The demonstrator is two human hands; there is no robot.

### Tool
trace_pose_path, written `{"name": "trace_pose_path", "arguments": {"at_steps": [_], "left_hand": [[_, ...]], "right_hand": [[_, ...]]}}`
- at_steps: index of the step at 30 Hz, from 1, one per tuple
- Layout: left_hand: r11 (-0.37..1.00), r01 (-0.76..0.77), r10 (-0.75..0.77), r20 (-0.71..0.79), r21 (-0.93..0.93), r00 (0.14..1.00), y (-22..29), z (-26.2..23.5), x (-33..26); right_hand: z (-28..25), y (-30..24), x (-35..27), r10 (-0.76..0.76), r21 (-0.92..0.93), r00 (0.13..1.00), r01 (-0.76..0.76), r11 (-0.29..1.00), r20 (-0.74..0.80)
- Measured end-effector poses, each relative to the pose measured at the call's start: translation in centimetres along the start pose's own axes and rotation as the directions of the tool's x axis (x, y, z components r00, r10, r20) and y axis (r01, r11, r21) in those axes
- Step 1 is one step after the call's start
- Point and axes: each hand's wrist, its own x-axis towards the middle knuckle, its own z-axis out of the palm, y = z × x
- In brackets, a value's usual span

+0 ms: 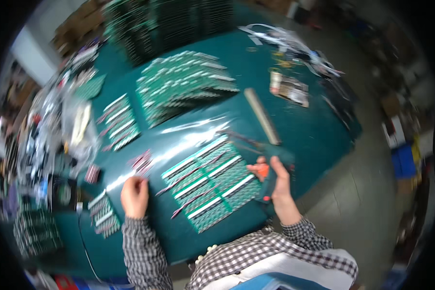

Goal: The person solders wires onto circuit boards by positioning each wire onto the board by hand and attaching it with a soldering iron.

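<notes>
In my right hand [281, 186] is a dark, gun-shaped soldering tool [280, 155] with an orange trigger, my fingers wrapped round its grip. Its thin rods point left over the top right corner of a green circuit board panel [212, 186]. Several dark red and white wires lie across that panel and stick out past its left edge. My left hand [135, 195] is left of the panel with its fingertips pinched together; what they hold, if anything, is too small to tell. Just beyond the fingertips lies a small bunch of red and white wires [141, 162].
Behind the panel lies a wide stack of green boards [183, 84], with taller stacks [169, 24] farther back. A wooden strip [262, 116] lies to the right. Smaller boards [118, 123], a round black device [63, 195] and plastic bags [77, 130] occupy the left.
</notes>
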Motion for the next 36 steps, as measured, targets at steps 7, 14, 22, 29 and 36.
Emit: {"name": "trace_pose_path", "arguments": {"at_steps": [7,14,22,29,36], "left_hand": [[0.977,0.127,-0.110,0.104,-0.173,0.989,-0.1,0.7,-0.3],[0.973,0.165,-0.154,0.074,-0.160,0.985,-1.8,-0.7,-0.9],[0.596,0.451,-0.266,0.367,-0.664,0.891,5.6,-1.7,0.6],[0.553,0.525,-0.305,0.429,-0.648,0.850,8.2,-2.8,-1.4],[0.744,0.370,-0.128,0.425,-0.556,0.896,12.4,-1.1,-2.9]], "right_hand": [[-1.0,0.5,-1.6,-0.036,-0.053,0.999,0.038,0.998,0.032],[-0.3,0.7,-1.2,0.031,0.033,0.998,-0.033,0.999,0.056],[-0.5,-0.5,-0.9,-0.003,-0.017,0.997,0.004,1.000,0.083],[-0.9,-0.8,-0.7,0.073,-0.062,0.975,-0.061,0.996,0.208],[-2.8,-4.2,-2.2,0.126,-0.212,0.962,-0.074,0.974,0.242]]}}
